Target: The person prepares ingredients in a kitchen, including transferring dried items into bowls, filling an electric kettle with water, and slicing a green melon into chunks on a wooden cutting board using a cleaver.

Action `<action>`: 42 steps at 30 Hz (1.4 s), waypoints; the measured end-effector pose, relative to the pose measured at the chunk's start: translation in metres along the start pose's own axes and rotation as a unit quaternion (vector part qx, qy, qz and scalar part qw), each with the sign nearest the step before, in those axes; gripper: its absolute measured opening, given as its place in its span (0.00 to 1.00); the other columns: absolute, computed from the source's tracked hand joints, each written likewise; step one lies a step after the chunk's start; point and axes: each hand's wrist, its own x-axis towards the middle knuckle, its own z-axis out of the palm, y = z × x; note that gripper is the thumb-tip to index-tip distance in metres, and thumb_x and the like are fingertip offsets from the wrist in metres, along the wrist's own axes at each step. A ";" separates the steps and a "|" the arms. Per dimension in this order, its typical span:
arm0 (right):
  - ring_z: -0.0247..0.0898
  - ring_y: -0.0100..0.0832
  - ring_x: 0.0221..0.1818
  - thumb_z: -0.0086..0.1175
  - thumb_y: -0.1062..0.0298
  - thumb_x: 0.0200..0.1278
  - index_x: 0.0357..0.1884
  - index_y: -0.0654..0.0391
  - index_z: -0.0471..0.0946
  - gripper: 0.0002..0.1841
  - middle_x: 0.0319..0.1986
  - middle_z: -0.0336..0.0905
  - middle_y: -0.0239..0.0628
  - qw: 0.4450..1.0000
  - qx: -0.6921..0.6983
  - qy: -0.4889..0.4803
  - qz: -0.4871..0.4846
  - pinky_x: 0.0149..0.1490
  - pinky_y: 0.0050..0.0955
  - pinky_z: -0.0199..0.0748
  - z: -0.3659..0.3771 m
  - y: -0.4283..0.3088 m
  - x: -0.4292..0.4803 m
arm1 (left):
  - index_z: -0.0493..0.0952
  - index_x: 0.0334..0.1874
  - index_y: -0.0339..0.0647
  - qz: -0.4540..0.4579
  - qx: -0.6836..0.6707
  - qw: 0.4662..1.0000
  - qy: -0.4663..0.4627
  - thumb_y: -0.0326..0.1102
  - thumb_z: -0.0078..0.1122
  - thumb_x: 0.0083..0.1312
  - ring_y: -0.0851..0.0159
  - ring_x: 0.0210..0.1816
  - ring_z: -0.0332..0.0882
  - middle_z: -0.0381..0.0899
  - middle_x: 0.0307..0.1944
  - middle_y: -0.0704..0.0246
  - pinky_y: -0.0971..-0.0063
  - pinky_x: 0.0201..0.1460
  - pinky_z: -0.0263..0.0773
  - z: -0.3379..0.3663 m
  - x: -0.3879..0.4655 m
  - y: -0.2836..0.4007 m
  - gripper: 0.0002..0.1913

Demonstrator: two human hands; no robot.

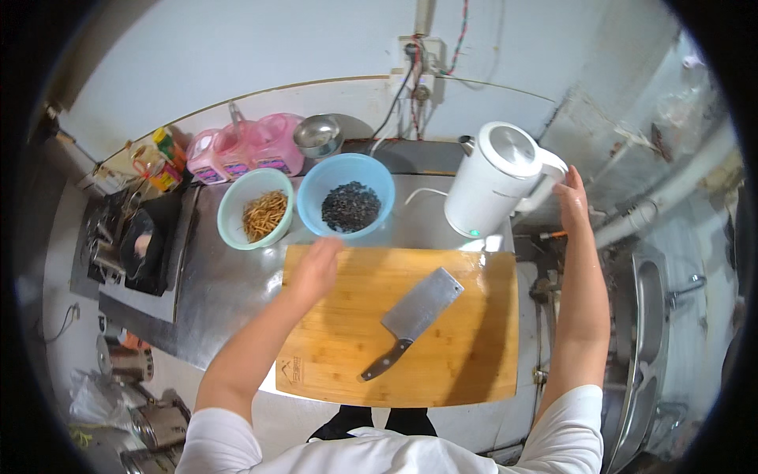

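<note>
My left hand is over the upper left corner of the wooden cutting board, just in front of the blue bowl; its fingers are blurred, and I cannot tell if it holds anything. My right hand touches the handle of the white electric kettle; its grip is partly hidden. Dark shredded food lies in the blue bowl. Beside it, a pale green bowl holds yellow-brown strips. A cleaver with a dark handle lies diagonally on the board.
Behind the bowls stand pink plastic jugs and a metal bowl. A stove with a dark wok is at the left. At the right is a steel sink. Cords hang from the wall sockets.
</note>
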 end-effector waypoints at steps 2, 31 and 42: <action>0.70 0.30 0.54 0.52 0.76 0.52 0.56 0.61 0.77 0.24 0.50 0.78 0.33 0.988 -0.061 -0.130 0.052 0.60 0.29 0.63 0.002 -0.003 0.009 | 0.76 0.57 0.34 -0.072 0.046 0.995 -0.055 0.21 0.52 0.67 0.45 0.59 0.75 0.78 0.56 0.53 0.57 0.61 0.73 -0.008 -0.068 0.001 0.16; 0.62 0.23 0.27 0.52 0.78 0.41 0.32 0.65 0.78 0.12 0.24 0.71 0.28 0.988 -0.017 -0.154 -0.011 0.34 0.24 0.59 0.129 -0.143 -0.106 | 0.69 0.65 0.46 -0.280 0.104 0.941 -0.162 0.32 0.52 0.66 0.65 0.78 0.51 0.60 0.74 0.71 0.58 0.78 0.49 0.012 -0.150 0.005 0.24; 0.69 0.27 0.30 0.52 0.77 0.42 0.38 0.68 0.81 0.17 0.28 0.79 0.33 0.960 -0.211 -0.185 -0.011 0.39 0.27 0.69 0.165 -0.189 -0.138 | 0.69 0.65 0.48 -0.252 0.106 0.952 -0.135 0.33 0.54 0.65 0.63 0.77 0.54 0.61 0.73 0.70 0.55 0.76 0.52 0.012 -0.153 0.002 0.24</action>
